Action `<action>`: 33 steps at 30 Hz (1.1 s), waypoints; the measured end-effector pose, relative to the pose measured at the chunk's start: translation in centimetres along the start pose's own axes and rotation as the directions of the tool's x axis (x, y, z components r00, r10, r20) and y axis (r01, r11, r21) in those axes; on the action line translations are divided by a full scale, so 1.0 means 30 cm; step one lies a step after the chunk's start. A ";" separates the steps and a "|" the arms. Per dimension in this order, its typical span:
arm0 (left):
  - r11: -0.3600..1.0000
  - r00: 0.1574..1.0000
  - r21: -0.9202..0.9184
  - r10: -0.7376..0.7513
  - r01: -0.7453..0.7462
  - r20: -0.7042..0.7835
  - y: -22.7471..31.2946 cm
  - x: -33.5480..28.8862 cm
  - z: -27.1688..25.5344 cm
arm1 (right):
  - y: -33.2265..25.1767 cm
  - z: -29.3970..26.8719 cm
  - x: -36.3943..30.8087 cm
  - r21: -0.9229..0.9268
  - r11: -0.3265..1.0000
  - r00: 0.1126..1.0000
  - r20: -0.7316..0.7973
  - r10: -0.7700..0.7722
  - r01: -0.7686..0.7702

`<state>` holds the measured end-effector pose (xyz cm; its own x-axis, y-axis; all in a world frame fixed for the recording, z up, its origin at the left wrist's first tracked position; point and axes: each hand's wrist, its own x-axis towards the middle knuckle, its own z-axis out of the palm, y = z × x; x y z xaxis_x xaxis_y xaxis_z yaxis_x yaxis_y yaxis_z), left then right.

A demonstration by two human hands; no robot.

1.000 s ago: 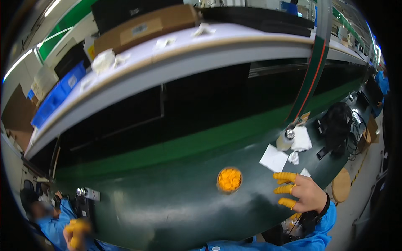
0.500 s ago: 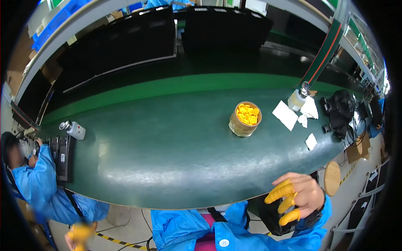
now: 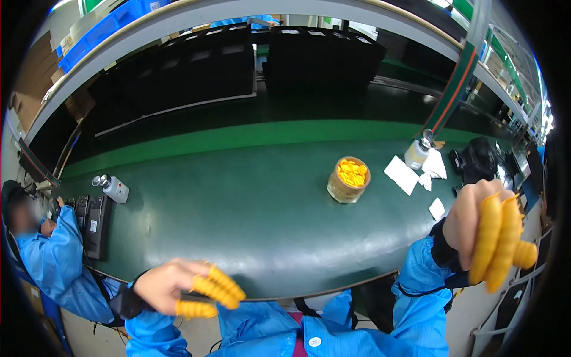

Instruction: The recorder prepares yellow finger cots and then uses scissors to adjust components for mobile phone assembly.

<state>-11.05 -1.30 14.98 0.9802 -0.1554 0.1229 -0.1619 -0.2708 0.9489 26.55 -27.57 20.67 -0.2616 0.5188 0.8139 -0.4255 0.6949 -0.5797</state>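
Note:
My left hand hovers over the near edge of the green-topped bench, its fingers apart, with nothing visible in it. Yellow finger cots cover its thumb and some fingers. Out past the bench's right end, my right hand is raised, its covered fingers stretched downward and its thumb to one side; it holds nothing that I can see. A round brown tub stands on the bench between the two hands, away from both. It is filled with yellow rolled finger cots.
A white pump bottle stands among white wipes at the back right, beside black gear with cables. Another pump bottle is at left, near black devices and a co-worker in blue. Dark panels line the back.
My left hand has come up from the lower left toward the bench edge. My right hand has moved up and right, turning its fingers downward. The view has shifted slightly.

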 end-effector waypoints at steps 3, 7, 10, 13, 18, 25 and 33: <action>0.996 0.997 -0.090 0.031 -0.024 0.076 -0.100 0.127 -0.079 | 0.036 0.007 0.022 0.015 0.932 0.867 -0.375 -0.329 0.361; 0.967 0.996 -0.256 0.029 -0.007 0.080 -0.312 0.240 -0.140 | 0.173 0.052 0.212 -0.051 0.864 0.680 -0.595 -0.428 0.500; 0.770 0.999 -0.638 0.034 0.002 0.043 -0.489 0.286 -0.120 | 0.264 0.088 0.278 0.140 0.873 0.773 -0.544 -0.327 0.468; 0.723 0.997 -0.691 -0.063 0.009 -0.053 -0.607 0.280 -0.097 | 0.400 0.109 0.364 0.180 0.849 0.825 -0.401 -0.398 0.497; 0.817 0.999 -0.575 0.030 -0.049 -0.043 -0.631 0.290 -0.084 | 0.493 0.109 0.391 0.014 0.810 0.781 -0.274 -0.561 0.587; 0.855 0.998 -0.516 0.013 -0.046 -0.067 -0.650 0.283 -0.081 | 0.441 0.071 0.330 -0.106 0.780 0.738 -0.264 -0.621 0.617; 0.875 0.994 -0.473 -0.107 0.104 0.022 -0.655 0.309 -0.075 | 0.413 0.049 0.265 -0.198 0.875 0.728 -0.491 -0.479 0.442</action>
<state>1.49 4.72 -1.87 0.9891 -0.1463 0.0145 0.0147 0.1965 0.9804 17.92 -15.56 20.03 0.4387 0.2893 0.8508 -0.3168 0.9358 -0.1548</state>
